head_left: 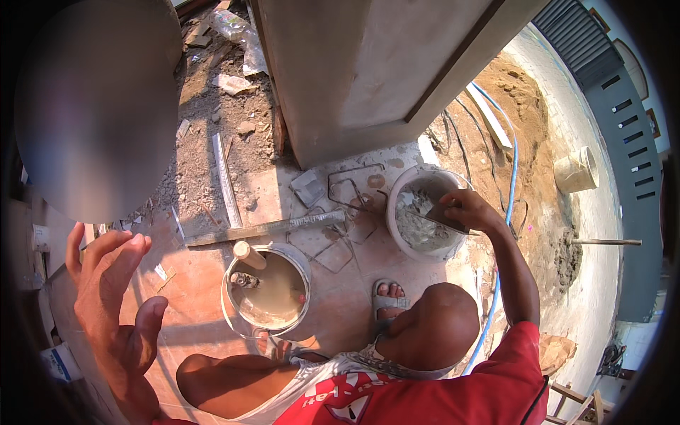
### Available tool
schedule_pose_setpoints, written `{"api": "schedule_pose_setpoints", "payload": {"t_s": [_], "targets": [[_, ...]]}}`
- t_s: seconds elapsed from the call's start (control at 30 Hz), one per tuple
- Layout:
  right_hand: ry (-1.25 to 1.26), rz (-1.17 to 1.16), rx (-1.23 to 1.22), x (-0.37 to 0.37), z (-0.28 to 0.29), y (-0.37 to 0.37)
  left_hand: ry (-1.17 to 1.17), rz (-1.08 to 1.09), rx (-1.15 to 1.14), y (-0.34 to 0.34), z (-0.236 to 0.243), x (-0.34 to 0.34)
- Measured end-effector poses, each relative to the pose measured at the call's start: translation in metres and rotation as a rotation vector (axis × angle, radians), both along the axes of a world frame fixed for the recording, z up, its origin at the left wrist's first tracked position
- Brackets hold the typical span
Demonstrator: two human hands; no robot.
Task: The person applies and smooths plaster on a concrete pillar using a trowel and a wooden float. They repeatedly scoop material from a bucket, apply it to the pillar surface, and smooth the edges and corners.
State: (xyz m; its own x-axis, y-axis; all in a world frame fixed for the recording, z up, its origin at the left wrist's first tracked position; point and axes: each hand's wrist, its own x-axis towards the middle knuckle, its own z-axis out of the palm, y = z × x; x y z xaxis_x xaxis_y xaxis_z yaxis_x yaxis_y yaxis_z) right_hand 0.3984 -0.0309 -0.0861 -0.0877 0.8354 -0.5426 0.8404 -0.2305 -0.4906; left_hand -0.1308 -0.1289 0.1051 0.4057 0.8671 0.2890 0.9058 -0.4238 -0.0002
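as i look down through the head camera, sunlight and shadow cross a reddish tiled floor (191, 304), whose far edge meets the foot of a tall grey column (319, 78). the right hand (471, 211) pinches a trowel (445, 218) between thumb and fingers, its blade inside the rim of a mortar bucket (393, 223); i can't tell how deep it sits in the grey mix (416, 230). that bucket stands toward the floor's right edge, near the column's foot. the left hand (117, 297) is raised, fingers curved and spread, thumb well apart, just below a blurred round patch (99, 106) that blocks my view. ahead of the left knee (230, 382) stands a pail (287, 249) of cloudy liquid, a wooden handle (250, 255) poking out. a long straightedge (265, 230) lies between pail and rubble (212, 134), its right end near bent wire frames (358, 185). past the floor's right edge run a blue hose (515, 152) and sand (528, 92).
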Motion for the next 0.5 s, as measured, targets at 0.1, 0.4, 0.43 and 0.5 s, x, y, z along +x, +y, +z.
{"api": "schedule_pose_setpoints", "payload": {"t_s": [0.1,0.4,0.43,0.5], "targets": [[0.094,0.026,-0.008,-0.021,-0.008,0.01,-0.007,0.042,-0.012,0.003,0.015,0.007],[0.568,1.078,0.161,-0.232,0.039,-0.005,-0.167,-0.09,0.179,0.025,0.046,0.025],[0.464,1.188,0.143,-0.267,0.029,-0.011,-0.288,-0.074,0.272,0.029,0.049,0.026],[0.296,1.307,0.029,-0.329,0.003,-0.023,-0.619,-0.007,0.336,0.03,0.057,0.027]]}}
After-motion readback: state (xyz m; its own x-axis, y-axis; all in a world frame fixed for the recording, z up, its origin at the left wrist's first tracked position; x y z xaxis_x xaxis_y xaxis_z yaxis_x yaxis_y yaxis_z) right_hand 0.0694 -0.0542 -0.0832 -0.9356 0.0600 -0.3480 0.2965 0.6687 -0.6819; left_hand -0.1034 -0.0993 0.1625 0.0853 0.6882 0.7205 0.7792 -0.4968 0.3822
